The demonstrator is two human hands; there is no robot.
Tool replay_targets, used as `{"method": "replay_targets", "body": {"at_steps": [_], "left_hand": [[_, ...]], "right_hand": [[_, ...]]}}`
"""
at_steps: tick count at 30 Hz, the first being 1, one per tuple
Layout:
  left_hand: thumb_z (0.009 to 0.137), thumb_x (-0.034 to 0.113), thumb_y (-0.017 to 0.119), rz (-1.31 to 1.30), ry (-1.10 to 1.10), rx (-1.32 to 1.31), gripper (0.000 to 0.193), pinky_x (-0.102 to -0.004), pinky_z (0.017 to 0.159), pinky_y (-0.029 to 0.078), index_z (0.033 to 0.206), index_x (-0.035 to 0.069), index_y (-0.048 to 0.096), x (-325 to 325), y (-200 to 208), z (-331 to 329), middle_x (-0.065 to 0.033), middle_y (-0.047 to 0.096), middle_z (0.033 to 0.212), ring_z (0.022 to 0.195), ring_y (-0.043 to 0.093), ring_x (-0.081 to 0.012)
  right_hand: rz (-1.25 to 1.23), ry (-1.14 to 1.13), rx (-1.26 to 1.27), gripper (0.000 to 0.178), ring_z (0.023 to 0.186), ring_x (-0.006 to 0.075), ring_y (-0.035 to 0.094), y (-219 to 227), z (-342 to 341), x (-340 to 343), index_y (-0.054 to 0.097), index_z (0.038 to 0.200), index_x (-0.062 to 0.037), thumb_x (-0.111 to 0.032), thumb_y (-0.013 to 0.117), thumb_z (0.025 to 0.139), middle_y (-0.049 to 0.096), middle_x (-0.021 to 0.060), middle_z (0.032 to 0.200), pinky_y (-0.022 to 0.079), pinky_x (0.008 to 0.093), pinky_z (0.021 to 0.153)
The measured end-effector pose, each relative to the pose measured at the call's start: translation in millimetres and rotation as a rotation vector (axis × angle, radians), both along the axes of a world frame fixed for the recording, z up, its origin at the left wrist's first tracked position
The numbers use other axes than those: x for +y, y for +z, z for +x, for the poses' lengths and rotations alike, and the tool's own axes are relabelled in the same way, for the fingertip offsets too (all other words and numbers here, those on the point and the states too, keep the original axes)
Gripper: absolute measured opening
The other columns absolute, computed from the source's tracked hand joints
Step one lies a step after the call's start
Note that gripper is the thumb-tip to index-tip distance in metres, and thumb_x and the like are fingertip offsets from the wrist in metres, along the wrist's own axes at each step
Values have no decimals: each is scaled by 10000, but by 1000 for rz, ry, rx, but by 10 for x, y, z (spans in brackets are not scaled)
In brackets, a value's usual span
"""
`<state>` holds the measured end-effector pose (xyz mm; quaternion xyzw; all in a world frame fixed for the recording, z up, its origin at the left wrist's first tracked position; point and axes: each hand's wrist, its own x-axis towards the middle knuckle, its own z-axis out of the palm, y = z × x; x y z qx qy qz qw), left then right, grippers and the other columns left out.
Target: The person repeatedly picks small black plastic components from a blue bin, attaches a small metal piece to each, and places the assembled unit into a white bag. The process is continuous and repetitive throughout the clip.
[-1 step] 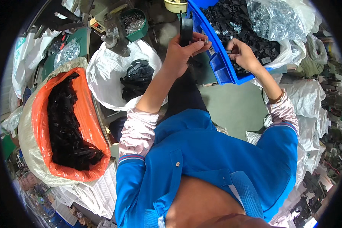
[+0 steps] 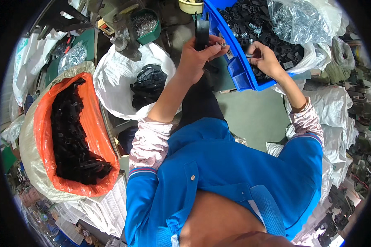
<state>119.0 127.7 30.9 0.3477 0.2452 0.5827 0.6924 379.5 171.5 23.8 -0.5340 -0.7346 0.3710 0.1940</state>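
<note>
My left hand [image 2: 192, 61] is closed around a long black plastic piece [image 2: 202, 33], which stands upright out of the grip. A small metal coil spring [image 2: 221, 44] sits at the fingertips of that same hand. Over the near edge of a blue bin [image 2: 240, 76], my right hand [image 2: 264, 62] has its fingers curled in a pinch among small black plastic parts [image 2: 290, 53]. What those fingers hold, if anything, I cannot make out. A few loose springs [image 2: 255, 29] lie on the black parts.
A clear bag of springs [image 2: 294, 24] rests on the bin's far right. To the left stand a white sack [image 2: 111, 82] and an orange-lined sack [image 2: 99, 127], both with black parts inside. Near a metal machine part [image 2: 127, 47] is a green container [image 2: 152, 37] of small metal pieces.
</note>
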Motion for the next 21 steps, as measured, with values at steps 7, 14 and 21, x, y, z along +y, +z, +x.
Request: {"method": "replay_targets", "body": {"at_steps": [7,14,21], "left_hand": [[831,38,662,53,95,85,196,-335,816,558,1013,-10,606,-164,115,-40,-123,647,976,905,655,-224],[821,35,681,132,317,311,187,-268,779,547,999,-16,651,-453,209,-377,-106,671,985,856,654,-159],[765,62,747,191,605,704,198,-207,623,463,955,30,703,-774,61,-904,7,691,810,711,563,-21]], "right_hand": [[-16,-33,531,339,776,83,580,706,-429,-351,551,1176,-3,29,603,842,569,21,812,515,228,785],[-588,-9,1020,269,845,177,661,694,-982,-456,550,1135,17,-55,603,881,648,117,951,560,256,731],[-830,84,957,215,734,154,629,570,-1517,-538,565,1118,-47,-93,576,908,644,114,936,516,226,606]]}}
